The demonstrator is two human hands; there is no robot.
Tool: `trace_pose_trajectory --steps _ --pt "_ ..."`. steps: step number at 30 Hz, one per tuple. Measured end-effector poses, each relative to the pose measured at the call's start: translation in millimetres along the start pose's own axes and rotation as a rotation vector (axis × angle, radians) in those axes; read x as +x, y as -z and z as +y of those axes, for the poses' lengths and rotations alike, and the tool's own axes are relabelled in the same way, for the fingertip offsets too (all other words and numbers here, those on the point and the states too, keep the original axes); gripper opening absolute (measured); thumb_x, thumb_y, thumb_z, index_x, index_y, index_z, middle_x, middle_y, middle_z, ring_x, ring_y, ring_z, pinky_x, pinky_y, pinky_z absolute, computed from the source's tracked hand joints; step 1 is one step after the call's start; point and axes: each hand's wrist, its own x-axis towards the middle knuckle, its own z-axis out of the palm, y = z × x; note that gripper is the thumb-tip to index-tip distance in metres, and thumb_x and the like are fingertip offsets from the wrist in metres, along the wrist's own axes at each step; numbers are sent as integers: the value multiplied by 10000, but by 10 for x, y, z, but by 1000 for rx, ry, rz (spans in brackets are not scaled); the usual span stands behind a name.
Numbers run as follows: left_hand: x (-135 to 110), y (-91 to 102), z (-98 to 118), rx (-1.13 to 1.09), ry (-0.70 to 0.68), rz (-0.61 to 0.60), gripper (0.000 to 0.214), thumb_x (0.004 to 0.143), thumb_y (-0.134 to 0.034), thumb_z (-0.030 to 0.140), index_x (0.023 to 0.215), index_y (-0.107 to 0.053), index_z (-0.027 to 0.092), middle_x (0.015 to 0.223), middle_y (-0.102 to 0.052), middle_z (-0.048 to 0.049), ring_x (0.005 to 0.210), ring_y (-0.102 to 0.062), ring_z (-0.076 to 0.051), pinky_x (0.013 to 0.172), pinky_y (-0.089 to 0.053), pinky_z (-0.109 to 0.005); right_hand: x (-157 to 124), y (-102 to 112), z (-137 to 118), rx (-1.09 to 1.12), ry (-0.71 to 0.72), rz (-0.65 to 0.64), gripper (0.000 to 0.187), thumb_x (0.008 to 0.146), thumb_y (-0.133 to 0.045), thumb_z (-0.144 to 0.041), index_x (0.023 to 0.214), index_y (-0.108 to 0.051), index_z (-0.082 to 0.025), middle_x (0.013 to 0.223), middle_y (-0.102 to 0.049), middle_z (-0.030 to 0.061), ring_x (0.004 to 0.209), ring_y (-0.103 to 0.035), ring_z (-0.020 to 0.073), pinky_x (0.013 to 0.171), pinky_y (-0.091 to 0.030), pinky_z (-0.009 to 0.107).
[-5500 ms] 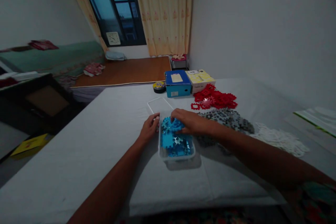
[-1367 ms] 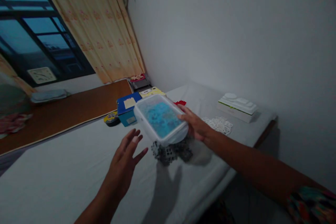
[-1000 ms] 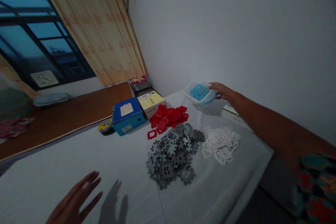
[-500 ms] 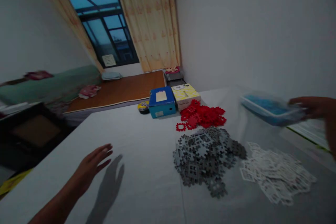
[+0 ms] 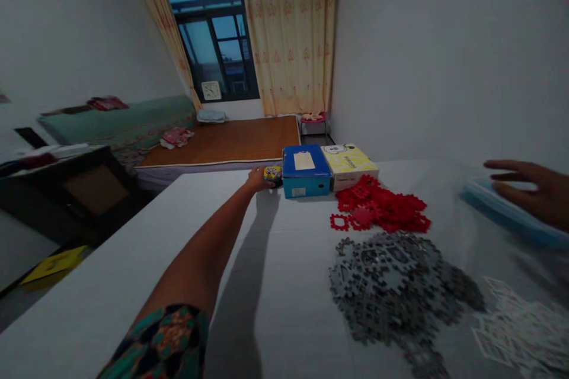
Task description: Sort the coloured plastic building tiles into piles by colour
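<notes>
My left hand (image 5: 258, 179) is stretched far out to the table's back edge, its fingers curled on a small yellow and black tape roll (image 5: 272, 174) beside a blue box (image 5: 306, 170). My right hand (image 5: 531, 192) hovers at the right edge with fingers spread, over or resting on a clear lidded container of blue pieces (image 5: 504, 216), which is blurred. Between my hands lie a pile of red puzzle pieces (image 5: 382, 210), a grey pile (image 5: 391, 287) and white pieces (image 5: 520, 331).
A yellow box (image 5: 349, 160) stands next to the blue one. The white-covered table (image 5: 133, 284) meets the wall on the right. Beyond its far edge lie a wooden-matted bed (image 5: 231, 139), a dark cabinet (image 5: 84, 189) at left, and a curtained window.
My right hand carried the container of blue pieces to the right side and has opened over it. My left hand moved from mid-table forward to the tape roll.
</notes>
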Motion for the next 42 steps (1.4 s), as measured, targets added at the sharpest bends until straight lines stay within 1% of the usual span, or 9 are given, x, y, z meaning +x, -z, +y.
trace_pose_trajectory --steps 4,7,11,15,21,26,30,36,42 --pt "203 -246 7 -1 39 4 963 550 -869 419 1355 -428 129 1491 -350 -249 1362 -371 -399 1074 -326 -435 -708 -191 -816 79 253 -72 498 857 -530 -604 1311 -553 -402 1352 -602 109 1159 -616 288 962 -488 474" --pt "143 -319 -12 -10 60 -4 925 628 -822 435 1384 -382 135 1464 -349 -248 1267 -489 -366 1016 -381 -411 -1032 -300 -1297 116 335 -137 423 876 -558 -455 1298 -559 -436 1374 -590 58 1248 -564 292 1064 -454 515" --pt "-162 -242 -93 -10 63 -15 810 736 -726 468 1393 -375 150 1375 -385 -183 1188 -555 -313 976 -415 -365 -1210 -444 -1632 225 372 -243 371 896 -541 -373 1260 -608 -384 1355 -606 58 1264 -557 296 1068 -457 551" --pt "-744 -61 -234 -25 33 -13 814 681 -779 439 1378 -421 218 1311 -386 -140 1162 -572 -303 992 -454 -377 -1404 -541 -1870 325 428 -351 348 919 -525 -331 1249 -635 -336 1326 -629 72 1228 -589 276 1039 -490 514" --pt "-2110 51 -166 -167 -185 -149 783 649 -795 422 1341 -476 241 1298 -377 -116 1228 -517 -296 1073 -439 -423 -1673 -734 -2372 459 522 -516 386 938 -499 -302 1310 -601 -298 1334 -620 79 1246 -567 256 1083 -440 492" --pt "-2926 -83 52 -331 -378 -230 934 615 -832 336 1428 -381 250 1379 -412 -142 1320 -440 -321 1126 -374 -481 -1735 -1086 -2879 368 636 -615 750 790 -726 -390 1457 -438 -207 1511 -420 169 1393 -373 335 1123 -339 556" --pt "-3079 -164 127 -459 -354 -306 1201 602 -850 337 1550 -125 207 1433 -424 -197 1338 -439 -349 1115 -358 -526 -1753 -1308 -3168 221 597 -696 1016 632 -848 -461 1481 -371 -171 1549 -305 246 1403 -310 415 1053 -378 582" --pt "-3065 -241 231 -539 -387 -337 1275 602 -844 346 1570 -31 187 1474 -422 -202 1309 -487 -328 1097 -395 -482 -1781 -1329 -3317 72 589 -641 724 740 -745 -472 1327 -519 -115 1269 -568 227 1150 -529 361 956 -433 486" --pt "-3075 -258 255 -499 -338 -369 1327 554 -865 356 1576 -33 205 1427 -502 -174 1228 -563 -331 1036 -459 -471 -1601 -1282 -3309 153 585 -695 629 738 -711 -502 1237 -625 -129 1115 -673 170 1019 -609 327 930 -437 449"
